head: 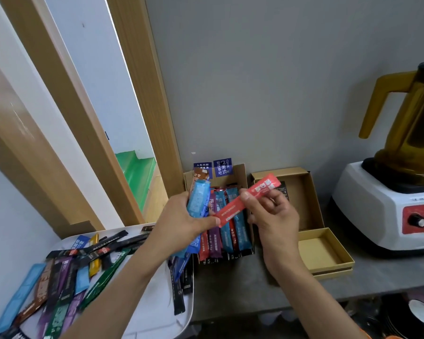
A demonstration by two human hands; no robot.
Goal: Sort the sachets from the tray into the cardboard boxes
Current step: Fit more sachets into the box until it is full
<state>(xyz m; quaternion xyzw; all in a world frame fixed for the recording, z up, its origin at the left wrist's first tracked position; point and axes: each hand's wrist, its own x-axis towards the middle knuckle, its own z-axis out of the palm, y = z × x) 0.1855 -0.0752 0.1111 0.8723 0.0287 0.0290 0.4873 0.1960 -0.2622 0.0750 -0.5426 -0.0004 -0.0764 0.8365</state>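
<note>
- Tabletop [230, 285]: grey, set against the wall. It carries the boxes and a blender [387, 192] at the right, which stands apart from the sorting area.
- Tray [157, 314]: white, at the near left corner and just beside the boxes, which keeps the reach short. Many loose sachets [66, 272] of mixed colours lie in it, unsorted.
- Left cardboard box [241, 177]: open, with sachets laid side by side lengthwise.
- Right cardboard box [301, 192]: open and nearly bare, with one dark sachet at its far wall. A shallow box [321, 250] sits in front of it.
- Left hand [179, 221]: fingers curled round a bundle of blue sachets [198, 201], held above the left box, apparently as a reserve.
- Right hand [274, 216]: thumb and fingertips pinch a red sachet [245, 201], tilted over the gap between the boxes. It is probably being checked before placement.
</note>
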